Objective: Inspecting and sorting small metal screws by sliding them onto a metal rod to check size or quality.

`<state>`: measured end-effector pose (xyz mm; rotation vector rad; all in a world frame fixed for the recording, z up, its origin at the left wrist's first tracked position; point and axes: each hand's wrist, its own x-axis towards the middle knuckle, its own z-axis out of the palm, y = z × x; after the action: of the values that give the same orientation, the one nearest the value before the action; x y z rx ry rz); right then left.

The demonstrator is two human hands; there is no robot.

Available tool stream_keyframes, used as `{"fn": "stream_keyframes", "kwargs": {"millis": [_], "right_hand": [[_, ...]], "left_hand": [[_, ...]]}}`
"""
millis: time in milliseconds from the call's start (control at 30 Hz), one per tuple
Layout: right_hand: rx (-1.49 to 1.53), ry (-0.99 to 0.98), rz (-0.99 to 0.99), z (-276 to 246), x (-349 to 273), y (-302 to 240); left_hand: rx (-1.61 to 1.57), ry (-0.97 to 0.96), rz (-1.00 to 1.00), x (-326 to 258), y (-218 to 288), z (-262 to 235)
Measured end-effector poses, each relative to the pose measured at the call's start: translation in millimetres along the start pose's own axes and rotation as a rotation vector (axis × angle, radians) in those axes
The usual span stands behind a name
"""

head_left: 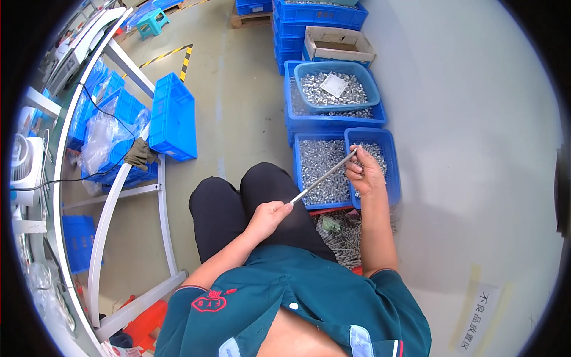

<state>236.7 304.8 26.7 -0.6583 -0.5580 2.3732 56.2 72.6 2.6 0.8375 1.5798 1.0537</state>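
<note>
A thin grey metal rod (pixel 324 177) slants across the space in front of me, its far right end raised. My left hand (pixel 269 218), above my thighs, is closed round its lower end. The fingers of my right hand (pixel 366 171) pinch the upper end, over a small blue bin (pixel 389 154) of little shiny metal parts. Whether a small part sits on the rod's tip between those fingers I cannot tell. Under my right forearm lie many loose metal rods (pixel 344 241) in a red-edged container, partly hidden by the arm.
A larger blue crate (pixel 304 135) of small metal parts and a light-blue basket (pixel 372 80) of them stand ahead, with an open carton (pixel 342 37) behind. On the left are an upright blue crate (pixel 190 119) and a white-framed workbench (pixel 107 223). A pale wall (pixel 470 149) closes the right side.
</note>
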Motion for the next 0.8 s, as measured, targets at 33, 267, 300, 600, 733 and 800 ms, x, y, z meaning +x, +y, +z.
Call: {"fn": "stream_keyframes", "kwargs": {"millis": [33, 267, 300, 600, 733, 800], "right_hand": [[-0.165, 0.068, -0.055, 2.1, -1.2, -2.9], [-0.383, 0.044, 0.003, 27.8, -8.2, 32.4], [-0.418, 0.031, 0.031, 31.9, -10.7, 43.6], [-0.155, 0.147, 0.215, 2.3, -19.8, 60.7], [-0.024, 0.245, 0.257, -22.3, -12.3, 47.1], [0.117, 0.094, 0.208, -26.5, -9.5, 43.2]], "left_hand": [[0.031, 0.005, 0.010, 0.4, 0.1, -0.1], [-0.125, -0.011, 0.038, 9.5, -3.6, 5.4], [-0.127, -0.003, 0.035, 10.7, -3.2, 6.4], [-0.167, 0.012, -0.114, 9.0, 3.8, 3.2], [-0.155, -0.010, -0.086, 9.9, 0.3, 3.7], [-0.140, -0.010, -0.082, 10.5, -1.3, 2.3]]}}
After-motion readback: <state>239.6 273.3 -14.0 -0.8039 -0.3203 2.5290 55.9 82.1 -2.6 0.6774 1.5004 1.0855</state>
